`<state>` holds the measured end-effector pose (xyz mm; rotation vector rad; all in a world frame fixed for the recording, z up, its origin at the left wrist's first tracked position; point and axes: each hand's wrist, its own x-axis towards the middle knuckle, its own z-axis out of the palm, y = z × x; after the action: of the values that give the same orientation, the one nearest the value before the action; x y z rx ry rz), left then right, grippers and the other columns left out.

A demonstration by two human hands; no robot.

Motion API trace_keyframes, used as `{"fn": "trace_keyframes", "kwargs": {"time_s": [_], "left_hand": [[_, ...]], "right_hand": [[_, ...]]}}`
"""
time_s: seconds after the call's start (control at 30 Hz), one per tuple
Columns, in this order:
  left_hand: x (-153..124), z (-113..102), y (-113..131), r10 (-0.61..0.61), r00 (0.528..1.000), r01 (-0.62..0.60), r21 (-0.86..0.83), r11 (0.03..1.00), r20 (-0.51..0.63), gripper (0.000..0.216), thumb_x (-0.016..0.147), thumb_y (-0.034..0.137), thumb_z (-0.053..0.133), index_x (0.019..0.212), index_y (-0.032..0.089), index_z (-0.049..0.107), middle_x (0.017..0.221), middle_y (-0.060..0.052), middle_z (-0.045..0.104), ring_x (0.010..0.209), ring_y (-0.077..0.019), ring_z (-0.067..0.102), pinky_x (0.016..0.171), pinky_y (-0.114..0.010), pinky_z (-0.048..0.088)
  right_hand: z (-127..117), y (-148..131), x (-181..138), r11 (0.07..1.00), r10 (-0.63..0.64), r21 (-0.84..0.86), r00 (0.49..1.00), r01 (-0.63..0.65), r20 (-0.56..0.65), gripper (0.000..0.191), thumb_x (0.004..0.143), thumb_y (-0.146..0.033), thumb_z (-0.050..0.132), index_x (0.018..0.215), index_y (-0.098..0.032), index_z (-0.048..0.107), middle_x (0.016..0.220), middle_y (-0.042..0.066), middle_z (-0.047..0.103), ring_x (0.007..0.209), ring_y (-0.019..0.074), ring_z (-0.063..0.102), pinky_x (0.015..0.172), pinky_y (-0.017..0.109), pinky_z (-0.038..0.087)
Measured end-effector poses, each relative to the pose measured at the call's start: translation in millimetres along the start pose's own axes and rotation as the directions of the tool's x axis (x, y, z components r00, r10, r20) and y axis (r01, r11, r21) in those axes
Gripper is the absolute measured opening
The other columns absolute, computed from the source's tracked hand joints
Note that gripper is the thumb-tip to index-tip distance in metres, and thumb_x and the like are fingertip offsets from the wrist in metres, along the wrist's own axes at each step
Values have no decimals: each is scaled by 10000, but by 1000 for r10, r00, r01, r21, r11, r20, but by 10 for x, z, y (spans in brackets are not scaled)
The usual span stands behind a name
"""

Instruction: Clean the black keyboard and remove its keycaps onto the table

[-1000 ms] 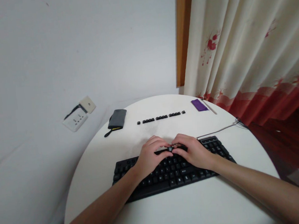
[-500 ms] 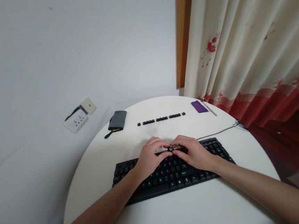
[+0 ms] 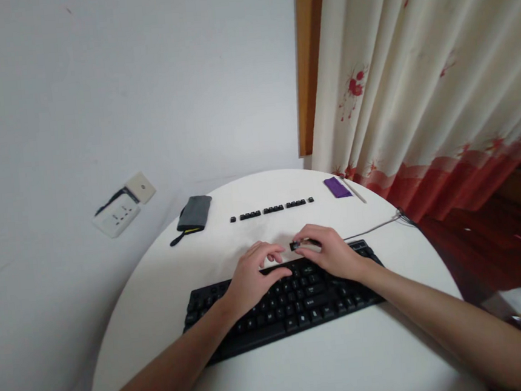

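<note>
A black keyboard (image 3: pixel 254 327) lies at a slant on the white table, under both hands. My left hand (image 3: pixel 254 278) hovers over its upper middle, thumb and fingers apart, holding nothing. Between the thumb and fingertips of my right hand (image 3: pixel 332 253) is a small dark piece (image 3: pixel 295 246), which looks like a keycap; a slim dark part behind it is mostly hidden by the fingers. The right hand is above the keyboard's far edge. Farther back, a row of loose black keycaps (image 3: pixel 273 209) stretches across the table in groups.
A grey cloth pouch (image 3: pixel 196 213) lies at the back left. At the back right are a purple cloth (image 3: pixel 337 187) and a thin pale stick (image 3: pixel 355 191). The keyboard cable (image 3: pixel 375 228) runs right to a coil at the table's edge (image 3: pixel 447 276). A wall socket (image 3: pixel 118 214) is on the left.
My left thumb and fingers have parted from the dark piece. My right hand has kept it and drawn away slightly up and right of the left. The view has shifted a little.
</note>
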<state>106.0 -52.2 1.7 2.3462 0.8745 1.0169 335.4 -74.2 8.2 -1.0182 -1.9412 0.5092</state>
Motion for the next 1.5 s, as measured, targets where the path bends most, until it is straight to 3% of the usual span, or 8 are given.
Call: {"fn": "trace_keyframes", "kwargs": {"time_s": [0.07, 0.2, 0.27, 0.5, 0.77, 1.1, 1.5], "left_hand": [[-4, 4, -3, -22, 1000, 22, -5, 1000, 1, 313, 767, 248, 788, 1034, 219, 628, 835, 3, 644, 770, -146, 577, 668, -250, 455], [-1, 6, 10, -27, 1000, 28, -45, 999, 13, 222, 812, 197, 730, 1009, 214, 627, 812, 7, 635, 761, -140, 571, 669, -244, 449], [-1, 2, 14, -28, 999, 29, -49, 998, 20, 185, 836, 188, 697, 1006, 212, 629, 809, 6, 632, 756, -137, 569, 671, -243, 447], [-17, -3, -10, -51, 998, 52, -34, 998, 48, 119, 878, 197, 636, 996, 212, 647, 830, 2, 630, 731, -121, 569, 691, -237, 458], [-14, -1, 0, -60, 996, 62, -31, 998, 67, 122, 903, 190, 582, 1002, 209, 650, 833, -3, 645, 745, -122, 587, 687, -230, 470], [-18, -8, -3, -63, 993, 66, -31, 997, 97, 145, 930, 203, 536, 1021, 205, 649, 818, -9, 655, 768, -132, 606, 689, -244, 468], [0, -26, 29, -70, 991, 70, 1, 998, 110, 162, 938, 217, 513, 1019, 202, 652, 841, -23, 673, 786, -145, 621, 733, -269, 495]], "right_hand": [[-173, 215, 113, 996, 45, -64, 988, -55, -147, 135, 859, -251, 653, 966, -177, 689, 919, 52, 683, 775, 162, 586, 704, 275, 463], [-557, 784, 361, 926, 179, -247, 908, -286, -379, 213, 831, -274, 657, 996, -143, 692, 871, 52, 687, 647, 147, 522, 643, 276, 437], [-668, 1060, 456, 843, 257, -365, 892, -395, -371, 243, 842, -267, 625, 1031, -131, 696, 888, 60, 697, 693, 161, 565, 684, 283, 447], [-587, 1594, 632, 753, 388, -457, 880, -474, -274, 181, 803, -190, 663, 948, -119, 745, 895, 106, 734, 818, 207, 648, 756, 265, 438], [-521, 1697, 714, 677, 472, -522, 850, -519, -232, 196, 830, -232, 648, 978, -152, 749, 942, 117, 746, 876, 221, 672, 758, 246, 436], [-528, 1625, 647, 687, 466, -518, 856, -510, -224, 203, 836, -231, 637, 999, -186, 750, 919, 80, 753, 871, 210, 668, 747, 235, 441], [-512, 1635, 656, 635, 517, -523, 816, -569, -259, 184, 809, -245, 655, 933, -159, 760, 863, 109, 747, 799, 216, 668, 688, 248, 438]]}}
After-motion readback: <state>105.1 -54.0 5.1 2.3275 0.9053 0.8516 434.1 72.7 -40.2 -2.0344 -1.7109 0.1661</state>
